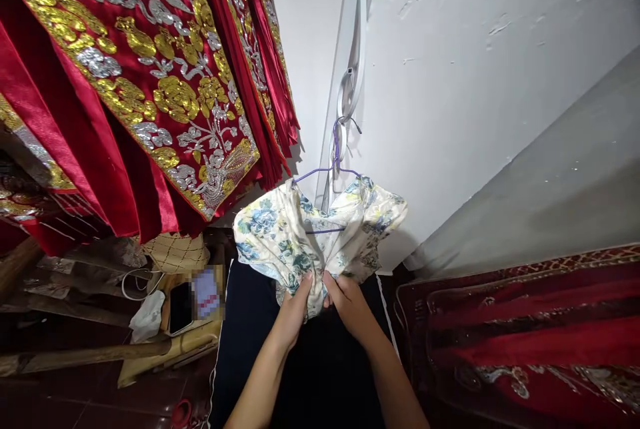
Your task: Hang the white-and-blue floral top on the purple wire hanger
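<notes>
A cream garment with blue and green flowers point(280, 232) hangs on a purple wire hanger point(336, 149), whose hook sits on a white fitting on the wall. My left hand point(293, 312) pinches the bunched lower cloth from the left. Beside it, almost touching, my right hand point(350, 305) grips the same bunch. Both hands have their fingers closed on the fabric, over a dark cloth point(300, 375) below.
Red garments with gold and silver embroidery point(150, 82) hang at the upper left. More red embroidered cloth point(525, 329) lies at the lower right. A phone point(180, 307), white wadding and wooden pieces sit at the lower left. White wall point(475, 82) behind.
</notes>
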The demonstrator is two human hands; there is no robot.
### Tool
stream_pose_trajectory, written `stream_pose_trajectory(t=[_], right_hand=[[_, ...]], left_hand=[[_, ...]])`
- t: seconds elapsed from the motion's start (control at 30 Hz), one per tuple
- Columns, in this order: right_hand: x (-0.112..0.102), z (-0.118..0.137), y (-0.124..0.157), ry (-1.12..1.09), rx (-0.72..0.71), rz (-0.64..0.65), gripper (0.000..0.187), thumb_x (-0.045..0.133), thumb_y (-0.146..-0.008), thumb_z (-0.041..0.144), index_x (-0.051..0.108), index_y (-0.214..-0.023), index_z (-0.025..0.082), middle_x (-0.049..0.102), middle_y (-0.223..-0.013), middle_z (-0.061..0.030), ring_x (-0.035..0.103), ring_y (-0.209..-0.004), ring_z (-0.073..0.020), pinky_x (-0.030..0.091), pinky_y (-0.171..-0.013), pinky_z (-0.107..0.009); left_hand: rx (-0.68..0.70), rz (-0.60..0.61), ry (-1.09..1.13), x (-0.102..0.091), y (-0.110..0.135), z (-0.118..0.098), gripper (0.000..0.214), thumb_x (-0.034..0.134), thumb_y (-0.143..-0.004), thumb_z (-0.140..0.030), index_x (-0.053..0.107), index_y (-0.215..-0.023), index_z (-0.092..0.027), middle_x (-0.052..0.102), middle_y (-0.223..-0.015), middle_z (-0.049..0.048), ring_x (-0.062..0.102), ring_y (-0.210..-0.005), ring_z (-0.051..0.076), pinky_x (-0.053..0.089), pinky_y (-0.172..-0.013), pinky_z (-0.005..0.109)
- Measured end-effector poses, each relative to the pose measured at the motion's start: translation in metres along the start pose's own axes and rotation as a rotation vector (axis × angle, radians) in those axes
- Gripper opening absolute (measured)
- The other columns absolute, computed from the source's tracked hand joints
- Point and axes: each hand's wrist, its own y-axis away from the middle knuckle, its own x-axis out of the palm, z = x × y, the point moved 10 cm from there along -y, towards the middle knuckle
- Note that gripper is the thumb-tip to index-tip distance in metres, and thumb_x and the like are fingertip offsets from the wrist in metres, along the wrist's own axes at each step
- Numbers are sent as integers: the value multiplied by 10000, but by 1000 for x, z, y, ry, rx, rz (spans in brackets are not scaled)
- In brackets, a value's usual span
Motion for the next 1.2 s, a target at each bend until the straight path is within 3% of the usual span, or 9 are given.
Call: stream_pose_trajectory(t=[0.13, 0.37, 0.53, 0.7, 0.8, 0.97, 1.07, 1.13, 1.2], right_hand=[[-6, -2, 1, 23, 26, -24, 614, 377, -990, 587, 523, -542, 194, 576, -526, -25, 557, -558, -162, 408, -642, -293], [-24, -17, 26, -54, 13, -93, 531, 402, -979, 590, 519, -647, 192, 522, -552, 9, 494, -566, -147, 371, -603, -276], [-36, -8, 27, -27, -4, -195, 499, 451, -969, 545, 431, -604, 206, 468, -536, 25, 464, -547, -136, 346, -589, -274], [-35, 1, 31, -99, 10, -201, 416, 454, -967, 454, 509, -639, 204, 503, -513, 21, 469, -529, -137, 346, -575, -274], [-35, 5, 43, -216, -12, -226, 357, 471, -946, 381, 527, -642, 202, 487, -489, 30, 427, -493, -122, 324, -547, -267], [-22, 7, 66, -347, -64, -234, 364, 491, -936, 377, 509, -618, 201, 445, -455, 41, 368, -455, -106, 278, -508, -264], [-9, 6, 69, -396, -82, -198, 365, 486, -937, 400, 525, -636, 199, 449, -445, 41, 376, -446, -109, 285, -505, -264], [-5, 7, 69, -381, -92, -201, 358, 486, -929, 397, 532, -636, 197, 455, -440, 40, 389, -442, -111, 297, -506, -262], [-4, 14, 70, -318, -98, -214, 345, 485, -921, 380, 546, -636, 194, 466, -441, 39, 405, -436, -112, 310, -509, -261]], left_hand=[[-38, 26, -59, -5, 3, 10, 562, 785, -760, -508, 709, -1189, -152, 732, -1166, 151, 595, -1264, 359, 392, -1149, 504], [-31, 94, -243, 9, 3, 27, 550, 687, -865, -499, 622, -1339, -227, 641, -1365, 111, 505, -1372, 310, 300, -1210, 487], [33, 221, -380, 29, 16, 20, 517, 664, -888, -480, 633, -1335, -221, 555, -1467, 100, 406, -1449, 289, 239, -1244, 451], [123, 193, -415, 30, 27, 13, 447, 689, -873, -445, 675, -1268, -236, 586, -1437, 76, 444, -1425, 275, 245, -1242, 438], [187, 85, -403, 17, 24, 8, 476, 736, -831, -440, 680, -1236, -197, 646, -1352, 98, 515, -1362, 290, 311, -1208, 448], [322, -231, -320, -36, 22, -2, 459, 745, -813, -454, 685, -1158, -157, 699, -1186, 122, 620, -1191, 300, 460, -1056, 433], [517, -439, -400, -64, 37, -20, 525, 741, -810, -414, 598, -1261, -188, 646, -1190, 102, 599, -1146, 272, 453, -1021, 426], [699, -559, -522, -67, 58, -37, 599, 738, -810, -363, 509, -1345, -216, 565, -1272, 108, 552, -1157, 256, 430, -1020, 420], [842, -534, -653, -50, 76, -48, 588, 718, -822, -310, 480, -1353, -226, 513, -1311, 117, 513, -1176, 253, 416, -1014, 411]])
